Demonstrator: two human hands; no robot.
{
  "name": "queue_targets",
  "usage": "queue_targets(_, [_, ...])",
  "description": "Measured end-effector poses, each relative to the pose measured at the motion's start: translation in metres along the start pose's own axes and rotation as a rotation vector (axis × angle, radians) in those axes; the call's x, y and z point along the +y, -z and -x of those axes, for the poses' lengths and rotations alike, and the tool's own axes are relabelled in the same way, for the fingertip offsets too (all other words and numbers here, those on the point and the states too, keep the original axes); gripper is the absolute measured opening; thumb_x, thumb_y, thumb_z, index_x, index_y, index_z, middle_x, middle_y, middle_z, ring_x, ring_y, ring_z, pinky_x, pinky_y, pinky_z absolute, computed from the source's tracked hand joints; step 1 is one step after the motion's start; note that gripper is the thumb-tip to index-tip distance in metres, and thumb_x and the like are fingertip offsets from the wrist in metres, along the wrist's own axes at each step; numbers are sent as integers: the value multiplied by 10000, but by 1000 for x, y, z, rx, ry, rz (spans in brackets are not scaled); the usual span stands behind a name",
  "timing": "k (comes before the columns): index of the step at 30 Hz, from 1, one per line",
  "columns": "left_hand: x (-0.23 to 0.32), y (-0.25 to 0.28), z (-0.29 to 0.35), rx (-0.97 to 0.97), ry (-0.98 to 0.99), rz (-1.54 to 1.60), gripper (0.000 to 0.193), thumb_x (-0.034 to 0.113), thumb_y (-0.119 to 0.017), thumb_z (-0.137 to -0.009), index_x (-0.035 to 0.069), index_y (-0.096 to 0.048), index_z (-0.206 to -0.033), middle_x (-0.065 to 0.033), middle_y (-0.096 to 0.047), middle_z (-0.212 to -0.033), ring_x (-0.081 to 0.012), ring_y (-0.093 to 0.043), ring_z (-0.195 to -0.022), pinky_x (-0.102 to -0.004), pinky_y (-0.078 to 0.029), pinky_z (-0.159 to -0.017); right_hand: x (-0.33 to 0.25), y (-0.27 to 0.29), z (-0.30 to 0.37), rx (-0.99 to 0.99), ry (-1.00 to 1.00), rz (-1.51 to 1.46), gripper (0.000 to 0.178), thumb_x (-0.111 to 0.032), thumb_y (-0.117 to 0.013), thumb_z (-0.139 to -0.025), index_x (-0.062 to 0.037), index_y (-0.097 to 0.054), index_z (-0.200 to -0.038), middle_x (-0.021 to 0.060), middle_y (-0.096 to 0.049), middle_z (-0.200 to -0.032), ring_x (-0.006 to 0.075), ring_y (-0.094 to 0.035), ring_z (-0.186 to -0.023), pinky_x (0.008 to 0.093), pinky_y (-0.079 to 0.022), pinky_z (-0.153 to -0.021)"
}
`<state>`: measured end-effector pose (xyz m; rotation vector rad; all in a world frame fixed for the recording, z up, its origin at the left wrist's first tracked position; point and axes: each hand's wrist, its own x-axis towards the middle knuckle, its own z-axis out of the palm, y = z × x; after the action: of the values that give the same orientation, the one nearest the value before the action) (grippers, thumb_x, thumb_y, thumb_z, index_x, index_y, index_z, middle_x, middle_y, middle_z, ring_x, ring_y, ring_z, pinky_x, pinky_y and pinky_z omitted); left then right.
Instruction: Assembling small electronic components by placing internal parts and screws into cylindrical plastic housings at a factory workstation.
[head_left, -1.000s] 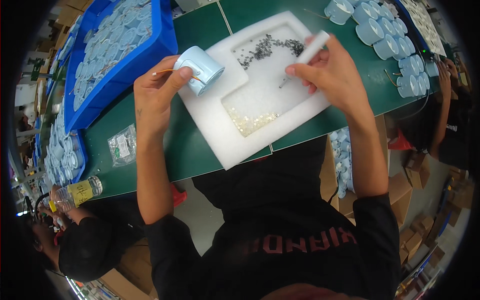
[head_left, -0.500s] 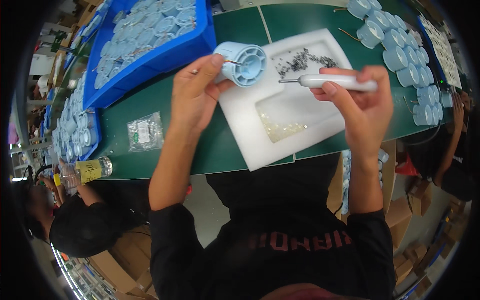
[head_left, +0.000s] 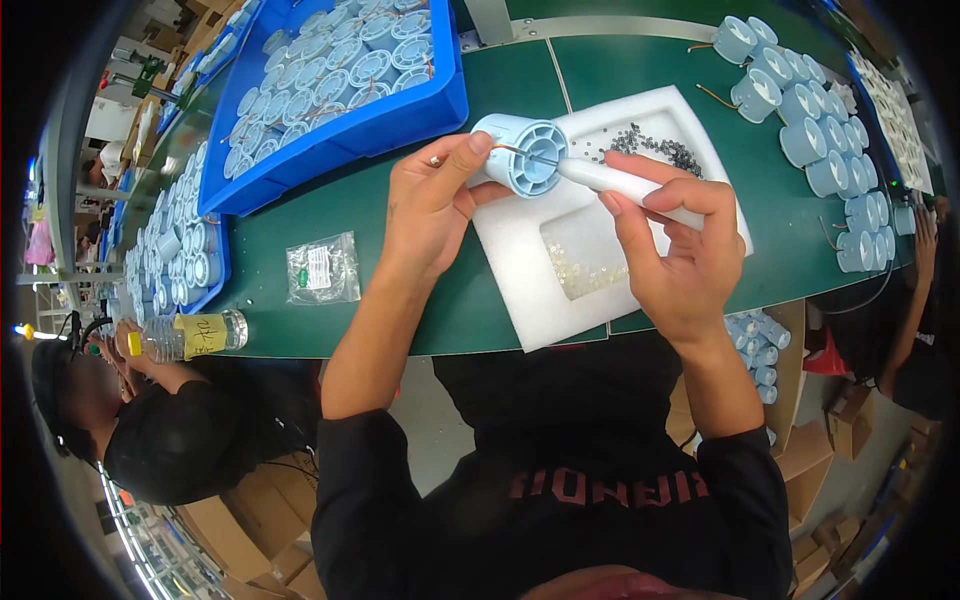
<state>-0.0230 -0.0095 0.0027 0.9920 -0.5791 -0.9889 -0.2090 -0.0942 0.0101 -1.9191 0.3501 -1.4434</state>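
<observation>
My left hand (head_left: 432, 200) is closed on a light blue plastic cup-shaped housing (head_left: 520, 152), tilted so its ribbed open end faces right. Thin wires come out near my left thumb. Gripped in my right hand (head_left: 685, 240) is a white pen-shaped screwdriver (head_left: 630, 188); its thin metal tip reaches into the ribbed end of the housing. Below both hands lies a white foam tray (head_left: 510, 290). One recess holds small black parts (head_left: 665, 150), the other small pale yellowish pieces (head_left: 585, 275).
A blue bin (head_left: 345, 140) full of light blue housings stands at the far left. More housings (head_left: 800, 110) stand in rows at the right. A clear plastic bag (head_left: 322, 268) and a bottle (head_left: 205, 335) lie left of me. A co-worker (head_left: 190, 430) sits at the left.
The screwdriver has moved left, and its tip has gone from above the foam tray into the housing's ribbed end. My view has shifted slightly, so the scene sits further right.
</observation>
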Motion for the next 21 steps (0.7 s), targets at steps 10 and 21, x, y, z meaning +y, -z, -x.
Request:
queue_targets(10, [0,2,1,-38,-27,-68,266,188,-589,-925,-59,-616,-1018,-138,-655,-992,-197,-637,-912,-399,-540,-837,-3,0,-2,-18,16,94,300,41,-717,-748,9,-544,-990,159,-685,-927,220,-692,-772,284,-565,-660])
queue_targets(21, [25,13,4,-3,-231,-254,188,42,-700,-812,-53,-671,-972,-103,-654,-943,-155,-620,-849,-290,-512,-778,-16,-12,-2,-293,-10,252,271,-38,-696,-799,9,-644,-1061,84,-629,-733,179,-513,-502,282,-389,-468])
